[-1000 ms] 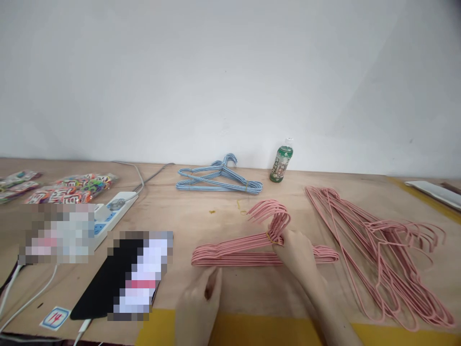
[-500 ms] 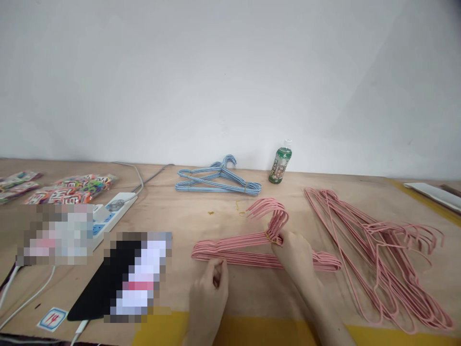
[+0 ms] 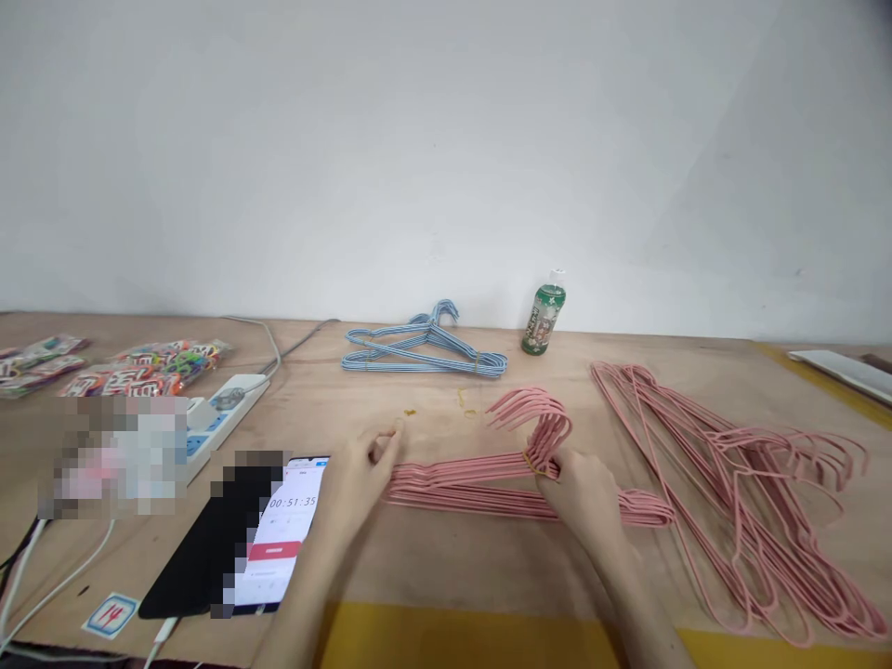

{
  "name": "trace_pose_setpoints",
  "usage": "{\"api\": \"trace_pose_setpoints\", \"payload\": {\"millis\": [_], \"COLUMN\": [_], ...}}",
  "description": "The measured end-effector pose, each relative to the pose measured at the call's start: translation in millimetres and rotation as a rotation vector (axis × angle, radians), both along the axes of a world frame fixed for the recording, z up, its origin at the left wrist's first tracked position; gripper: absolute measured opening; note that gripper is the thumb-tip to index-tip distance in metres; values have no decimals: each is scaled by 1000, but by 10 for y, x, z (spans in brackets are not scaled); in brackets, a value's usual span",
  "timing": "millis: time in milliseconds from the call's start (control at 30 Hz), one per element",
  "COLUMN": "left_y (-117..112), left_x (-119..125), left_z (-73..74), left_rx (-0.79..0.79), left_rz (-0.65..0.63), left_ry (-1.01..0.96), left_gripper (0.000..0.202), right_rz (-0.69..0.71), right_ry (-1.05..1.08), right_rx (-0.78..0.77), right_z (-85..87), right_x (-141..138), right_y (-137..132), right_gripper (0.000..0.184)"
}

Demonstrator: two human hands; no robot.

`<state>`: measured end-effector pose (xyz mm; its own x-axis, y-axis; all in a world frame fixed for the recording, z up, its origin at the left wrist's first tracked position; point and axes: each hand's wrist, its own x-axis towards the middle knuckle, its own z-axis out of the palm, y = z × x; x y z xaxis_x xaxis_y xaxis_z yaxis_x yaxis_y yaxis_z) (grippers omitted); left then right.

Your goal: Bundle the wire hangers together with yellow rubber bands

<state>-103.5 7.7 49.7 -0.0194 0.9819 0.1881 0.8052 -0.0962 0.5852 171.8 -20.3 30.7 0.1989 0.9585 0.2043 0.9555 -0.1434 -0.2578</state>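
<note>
Pink coated wire hangers (image 3: pixel 474 488) lay stacked flat on the plywood table (image 3: pixel 432 576), directly in front of the person, with their shoulders running sideways. Their hooks (image 3: pixel 547 427) curled up together in a fanned row, and a thin yellow rubber band (image 3: pixel 535 463) circled the necks just below them. The wires were neatly aligned, though their ends spread slightly at both sides of the stack.

The right hand (image 3: pixel 583 492) was closed around the necks at the band, fingers wrapped over the wires and holding the bundle firmly. The left hand (image 3: pixel 359 465) was raised just beside the stack's left end, not touching it, with its fingertips (image 3: pixel 386 444) pinched together; whether they held anything was too small to tell.

A loose heap of pink hangers (image 3: pixel 739 492) lay just right of the stack. Behind it was a banded bundle of blue-striped hangers (image 3: pixel 424 351), near a green-labelled bottle (image 3: pixel 544 314). Tiny yellow rubber-band scraps (image 3: pixel 464 401) sat between the stacks. To the left, a phone (image 3: pixel 293 520) showed a timer reading 00:51:35, partly blurred, beside a white power strip (image 3: pixel 227 413).
</note>
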Motion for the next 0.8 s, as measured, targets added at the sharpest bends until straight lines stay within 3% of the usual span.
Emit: {"api": "trace_pose_setpoints", "payload": {"millis": [100, 233, 367, 500, 567, 667, 800], "left_y": [310, 399, 192, -102, -227, -372, -492], "left_x": [19, 16, -93, -194, -236, -309, -378], "left_z": [60, -7, -102, -189, -216, -228, -249], "left_rx": [-111, -110, -142, -297, -328, -308, -221], "left_rz": [-217, -173, -13, 73, 85, 110, 14], "left_ry": [-21, -101, -268, -816, -989, -934, -738], "left_gripper": [39, 42, 51, 49, 50, 47, 37], "right_rz": [-3, -10, 0, 4, 3, 13, 21], "right_ry": [5, 8, 8, 13, 8, 10, 6], "right_rx": [-2, -11, -12, -21, -30, -18, 10], "right_z": [-6, -16, -11, -9, -17, -39, -71], "right_x": [-5, -12, -3, 5, 9, 26, 73], "right_y": [-3, -2, -4, -2, -1, -5, -24], "right_gripper": [19, 20, 18, 19, 20, 20, 17]}}
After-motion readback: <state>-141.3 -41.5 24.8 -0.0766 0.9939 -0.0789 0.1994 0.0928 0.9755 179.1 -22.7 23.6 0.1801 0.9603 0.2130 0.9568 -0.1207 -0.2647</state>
